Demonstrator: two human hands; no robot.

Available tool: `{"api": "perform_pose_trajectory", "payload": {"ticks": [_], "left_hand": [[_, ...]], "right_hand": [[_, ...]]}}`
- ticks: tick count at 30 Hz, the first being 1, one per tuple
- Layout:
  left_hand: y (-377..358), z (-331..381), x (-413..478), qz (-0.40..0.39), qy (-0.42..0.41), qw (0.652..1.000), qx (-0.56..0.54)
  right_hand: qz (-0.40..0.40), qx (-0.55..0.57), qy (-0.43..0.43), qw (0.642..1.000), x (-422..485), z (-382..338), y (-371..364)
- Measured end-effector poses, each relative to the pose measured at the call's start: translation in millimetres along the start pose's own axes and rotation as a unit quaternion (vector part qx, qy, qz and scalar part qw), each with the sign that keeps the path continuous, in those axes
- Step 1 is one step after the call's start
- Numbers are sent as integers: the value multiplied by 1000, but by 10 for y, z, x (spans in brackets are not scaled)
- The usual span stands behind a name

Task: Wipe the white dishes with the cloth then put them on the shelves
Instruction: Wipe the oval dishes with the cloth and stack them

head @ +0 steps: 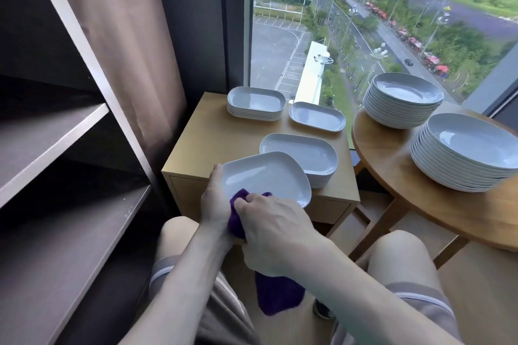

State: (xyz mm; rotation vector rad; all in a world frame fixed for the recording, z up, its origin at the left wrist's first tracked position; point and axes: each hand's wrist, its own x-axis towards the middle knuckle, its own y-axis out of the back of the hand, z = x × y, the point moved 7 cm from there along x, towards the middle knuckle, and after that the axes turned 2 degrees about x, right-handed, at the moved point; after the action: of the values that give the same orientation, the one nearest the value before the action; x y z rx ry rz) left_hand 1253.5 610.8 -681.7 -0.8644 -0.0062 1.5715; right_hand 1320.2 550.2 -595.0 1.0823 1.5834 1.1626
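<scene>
My left hand [214, 199] grips the near-left edge of a white oblong dish [269, 176], held tilted above the front of the wooden cabinet [201, 134]. My right hand [276, 235] holds a purple cloth [276, 295] bunched against the dish's near rim, and the cloth's tail hangs below my wrist. A stack of oblong dishes [302, 155] stands just behind the held dish. Another stack [256, 103] and a single oblong dish [316, 116] sit at the cabinet's far side. Dark shelves [50, 134] stand to the left.
A round wooden table [392, 171] on the right carries two tall stacks of round white plates [403, 99] [471, 151]. A brown curtain [120, 45] hangs between the shelves and the window. My knees are below the cabinet's front.
</scene>
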Motion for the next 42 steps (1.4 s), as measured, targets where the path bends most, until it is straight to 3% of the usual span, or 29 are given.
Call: {"api": "perform_pose_trajectory", "payload": {"ticks": [4, 10, 20, 30, 42], "left_hand": [[-24, -21, -4, -19, 2, 1000, 20], [21, 55, 12, 12, -39, 998, 56], [82, 175, 32, -6, -56, 995, 87], [-125, -19, 46, -100, 38, 989, 104], [-520, 80, 419, -36, -3, 974, 223]], "right_hand": [[27, 24, 2, 999, 177, 166, 62], [32, 18, -59, 998, 394, 623, 46], [27, 14, -112, 993, 91, 1036, -91], [55, 162, -145, 974, -313, 1433, -180], [118, 268, -196, 936, -470, 1920, 64]]}}
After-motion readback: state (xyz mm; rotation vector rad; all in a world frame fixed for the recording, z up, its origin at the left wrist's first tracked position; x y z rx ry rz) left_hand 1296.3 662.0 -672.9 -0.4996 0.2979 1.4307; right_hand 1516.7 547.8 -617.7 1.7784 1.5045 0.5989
